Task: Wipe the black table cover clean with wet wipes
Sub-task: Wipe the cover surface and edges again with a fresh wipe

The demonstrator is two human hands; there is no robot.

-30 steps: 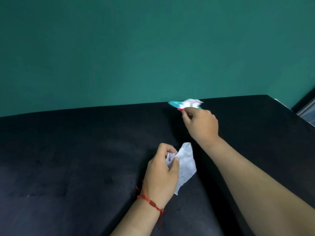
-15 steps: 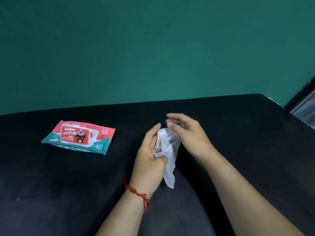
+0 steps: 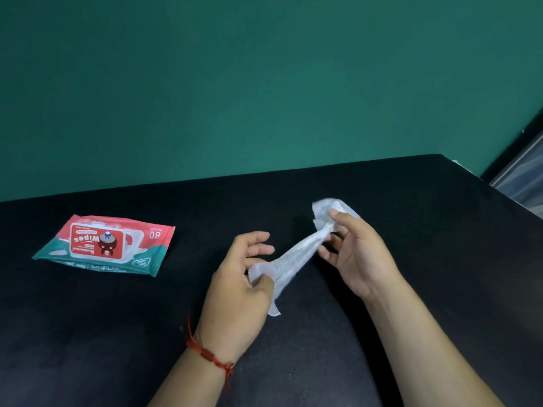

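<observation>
We held the wipe (image 3: pixel 296 254) stretched above the cover (image 3: pixel 117 318), left grip (image 3: pixel 238 292) pinching one end, right grip (image 3: pixel 358 254) pinching the other; we judged it best to spread it flat before wiping.

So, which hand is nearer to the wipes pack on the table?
Left. The left hand is to the right of the wipes pack, not touching; the right hand is farther right, past the wipe.

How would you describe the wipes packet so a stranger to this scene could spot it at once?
Start at the black table cover below the green wall. On its left side lies a flat wipes packet. Unlike the white wipe to its right, it is red and teal with a printed label.
</observation>
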